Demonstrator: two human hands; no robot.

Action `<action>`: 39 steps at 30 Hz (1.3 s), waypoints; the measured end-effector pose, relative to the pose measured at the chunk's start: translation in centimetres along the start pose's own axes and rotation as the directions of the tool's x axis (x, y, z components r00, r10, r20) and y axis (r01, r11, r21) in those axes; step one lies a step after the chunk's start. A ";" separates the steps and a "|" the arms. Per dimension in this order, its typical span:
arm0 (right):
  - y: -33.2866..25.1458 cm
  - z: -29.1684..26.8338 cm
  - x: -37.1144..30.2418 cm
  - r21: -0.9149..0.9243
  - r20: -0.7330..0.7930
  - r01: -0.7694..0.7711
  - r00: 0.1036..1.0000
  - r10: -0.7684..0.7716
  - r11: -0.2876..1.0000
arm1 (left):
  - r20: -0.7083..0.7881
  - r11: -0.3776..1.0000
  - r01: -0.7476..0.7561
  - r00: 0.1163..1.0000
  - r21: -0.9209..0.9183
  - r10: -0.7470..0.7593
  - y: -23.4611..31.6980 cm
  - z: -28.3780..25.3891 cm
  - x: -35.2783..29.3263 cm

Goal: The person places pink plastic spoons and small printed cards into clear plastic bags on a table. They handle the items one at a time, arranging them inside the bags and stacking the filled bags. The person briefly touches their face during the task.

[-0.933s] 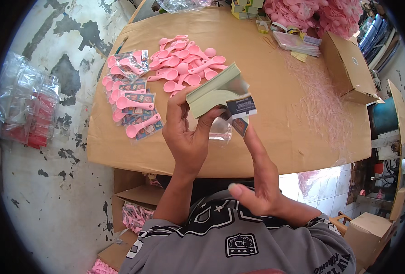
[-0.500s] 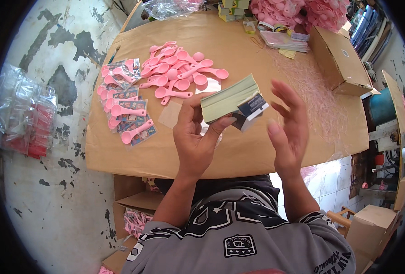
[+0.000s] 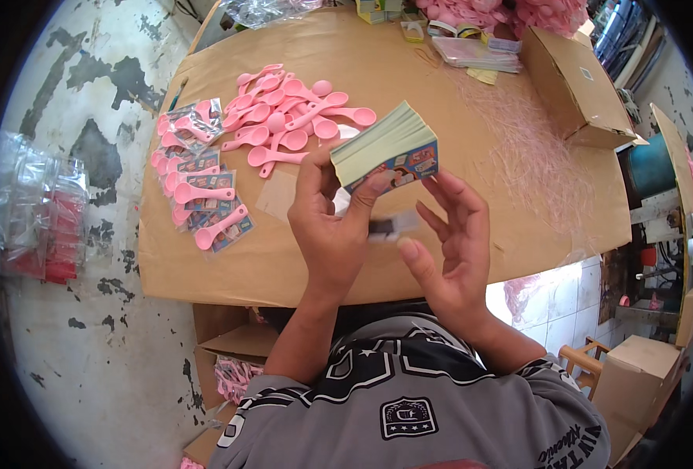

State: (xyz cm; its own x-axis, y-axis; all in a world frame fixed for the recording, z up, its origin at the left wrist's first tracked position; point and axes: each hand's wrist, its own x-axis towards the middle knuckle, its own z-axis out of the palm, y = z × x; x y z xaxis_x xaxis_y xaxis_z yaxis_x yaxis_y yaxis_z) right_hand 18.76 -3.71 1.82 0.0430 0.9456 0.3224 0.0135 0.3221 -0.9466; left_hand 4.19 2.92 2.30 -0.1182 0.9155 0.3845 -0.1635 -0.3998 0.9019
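Observation:
My left hand [image 3: 327, 238] is closed round a thick stack of cards [image 3: 385, 139], thumb on the front face. Pale edges show on top of the stack, and its front card is printed blue and red. At its lower right corner my right hand [image 3: 457, 250] has its fingers apart, the fingertips close to or touching the stack. Between the hands, under the stack, is a motion-blurred dark and pale slip [image 3: 393, 226]; I cannot tell whether anything holds it. Beyond my left hand lies a heap of pink measuring spoons [image 3: 288, 109]. To its left, several pink spoons lie with printed cards [image 3: 213, 199] in clear bags.
Brown paper covers the table [image 3: 229, 273]. An open cardboard box [image 3: 569, 86] stands at the far right, beside clear bags [image 3: 478, 55] and tape rolls. Tangled pink strands [image 3: 526, 148] spread over the right side. Full bags of pink pieces [image 3: 550, 14] are at the back.
The stack has tipped so its printed front faces me. My right hand has moved left and in, to its corner. The dark and white piece at its front has dropped below it.

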 end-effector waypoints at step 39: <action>-3.1 -4.9 8.1 -0.170 0.312 -0.159 0.927 0.206 0.972 | 0.094 0.750 0.437 0.886 -0.497 -0.454 0.1 -3.3 -2.2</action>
State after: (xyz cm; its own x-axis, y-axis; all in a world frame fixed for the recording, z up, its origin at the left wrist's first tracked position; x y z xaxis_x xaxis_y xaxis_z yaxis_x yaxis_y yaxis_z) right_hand 23.92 2.77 7.35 -0.2690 0.9575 0.1041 0.1763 0.1552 -0.9720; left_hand 1.17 0.75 0.90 0.0619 0.9968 -0.0502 -0.6612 0.0787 0.7461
